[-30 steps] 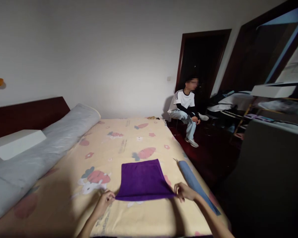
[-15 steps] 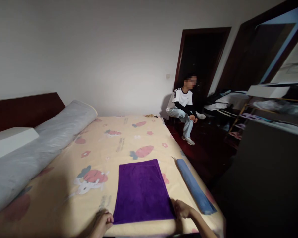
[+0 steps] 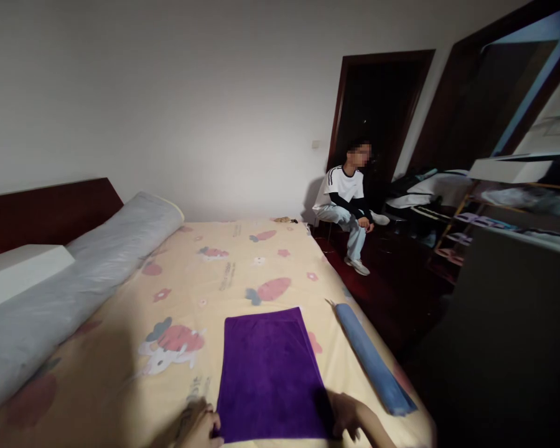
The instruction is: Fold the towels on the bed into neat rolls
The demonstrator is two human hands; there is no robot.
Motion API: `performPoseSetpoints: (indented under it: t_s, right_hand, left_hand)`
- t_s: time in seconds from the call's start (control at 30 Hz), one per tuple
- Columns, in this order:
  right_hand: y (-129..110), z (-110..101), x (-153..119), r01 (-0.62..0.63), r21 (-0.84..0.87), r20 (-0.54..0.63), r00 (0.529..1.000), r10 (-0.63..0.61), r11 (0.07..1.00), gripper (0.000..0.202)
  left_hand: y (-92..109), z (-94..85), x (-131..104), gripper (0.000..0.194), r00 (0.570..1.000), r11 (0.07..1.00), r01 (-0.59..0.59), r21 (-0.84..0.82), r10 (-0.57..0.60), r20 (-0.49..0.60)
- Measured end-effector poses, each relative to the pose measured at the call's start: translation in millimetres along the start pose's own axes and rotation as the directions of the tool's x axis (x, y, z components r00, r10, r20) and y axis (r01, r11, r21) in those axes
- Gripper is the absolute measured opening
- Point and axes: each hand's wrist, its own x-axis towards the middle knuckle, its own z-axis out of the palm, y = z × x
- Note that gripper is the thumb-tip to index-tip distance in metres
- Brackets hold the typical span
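A purple towel (image 3: 270,376) lies flat, folded in layers, on the patterned bed sheet near the front edge. Its layers sit slightly offset along the right side. At its near left corner my left hand (image 3: 203,428) is closed, with the fingertips gripping the edge. My right hand (image 3: 354,415) bends over the near right corner, fingers closed on the towel's edge and partly in shadow. To the right of that hand lies a long, narrow, rolled blue cloth (image 3: 371,358), apart from the towel.
The bed (image 3: 233,274) has a cream sheet with carrots and rabbits. A grey rolled mattress (image 3: 116,267) and a white box (image 3: 25,274) lie at left. A seated person (image 3: 345,199) is beyond the bed's far right corner. A rack (image 3: 466,218) and dark cabinet (image 3: 504,323) stand right.
The towel and both hands appear a little lower in the view, as does the bed, from a slight shift of the head. Both hands stay at the towel's near corners.
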Motion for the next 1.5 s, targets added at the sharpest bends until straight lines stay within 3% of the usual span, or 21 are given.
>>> performPoseSetpoints:
  t_s: [0.07, 0.13, 0.2, 0.3, 0.4, 0.5, 0.57, 0.67, 0.8, 1.0, 1.1, 1.17, 1.27, 1.4, 1.5]
  right_hand:
    - [-13.6, 9.4, 2.2, -0.007, -0.042, -0.097, 0.995, 0.003, 0.999, 0.014]
    - [-31.9, 29.5, 5.8, 0.01, -0.083, -0.194, 0.981, -0.026, 0.997, 0.029]
    - [-51.1, 59.8, 11.0, 0.102, -0.128, -0.27, 0.954, -0.134, 0.987, 0.045]
    - [-69.8, 113.7, 21.4, 0.279, -0.196, -0.26, 0.91, -0.324, 0.94, 0.061]
    - [-67.4, 158.8, 32.3, 0.357, -0.232, -0.237, 0.881, -0.408, 0.905, 0.066]
    - [-50.8, 182.0, 38.7, 0.451, -0.324, -0.278, 0.795, -0.54, 0.831, 0.071]
    - [-40.9, 186.3, 40.2, 0.489, -0.403, -0.286, 0.735, -0.614, 0.773, 0.077]
    - [-34.1, 183.1, 40.4, 0.486, -0.485, -0.264, 0.711, -0.652, 0.726, 0.082]
    - [-22.8, 165.2, 33.8, 0.46, -0.515, -0.258, 0.721, -0.643, 0.723, 0.071]
    - [41.1, 122.8, 3.0, 0.242, -0.424, -0.452, 0.778, -0.435, 0.873, 0.053]
    - [60.6, 114.4, -5.2, 0.182, -0.401, -0.487, 0.787, -0.378, 0.898, 0.049]
    - [53.4, 116.4, -2.6, 0.142, -0.388, -0.526, 0.777, -0.345, 0.911, 0.049]
    - [14.6, 127.2, 11.0, 0.168, -0.373, -0.534, 0.766, -0.359, 0.913, 0.052]
    - [-45.2, 141.8, 33.8, 0.363, -0.347, -0.325, 0.819, -0.474, 0.865, 0.067]
    - [-59.6, 139.0, 42.4, 0.416, -0.291, -0.146, 0.871, -0.469, 0.862, 0.08]
  left_hand:
    - [19.5, 2.4, 8.4, 0.032, 0.995, 0.999, -0.011, 0.048, 0.016, -0.095]
    - [43.4, 10.4, 19.0, 0.047, 0.991, 0.997, -0.032, 0.075, 0.042, -0.13]
    - [68.3, 25.3, 30.9, 0.063, 0.99, 0.991, -0.093, 0.097, 0.103, -0.102]
    - [97.4, 61.0, 48.9, 0.076, 0.978, 0.977, -0.175, 0.121, 0.187, -0.091]
    - [106.6, 103.0, 62.5, 0.074, 0.976, 0.98, -0.124, 0.156, 0.148, -0.156]
    - [100.6, 131.5, 67.0, 0.071, 0.964, 0.972, -0.11, 0.209, 0.156, -0.217]
    - [96.4, 138.0, 66.0, 0.073, 0.952, 0.964, -0.13, 0.233, 0.187, -0.242]
    - [95.7, 134.9, 63.9, 0.072, 0.947, 0.963, -0.136, 0.234, 0.195, -0.254]
    - [88.0, 125.2, 58.7, 0.063, 0.936, 0.973, -0.126, 0.195, 0.182, -0.301]
    - [32.2, 107.9, 32.8, 0.06, 0.909, 0.98, 0.074, 0.185, 0.01, -0.416]
    - [20.8, 96.5, 28.2, 0.06, 0.911, 0.978, 0.101, 0.183, -0.017, -0.411]
    - [29.8, 90.2, 32.2, 0.061, 0.905, 0.977, 0.104, 0.185, -0.016, -0.425]
    - [60.9, 87.9, 45.3, 0.068, 0.893, 0.98, 0.031, 0.195, 0.061, -0.446]
    - [102.1, 101.6, 65.7, 0.081, 0.918, 0.966, -0.16, 0.205, 0.222, -0.328]
    - [110.0, 109.7, 75.8, 0.086, 0.948, 0.966, -0.202, 0.162, 0.234, -0.214]
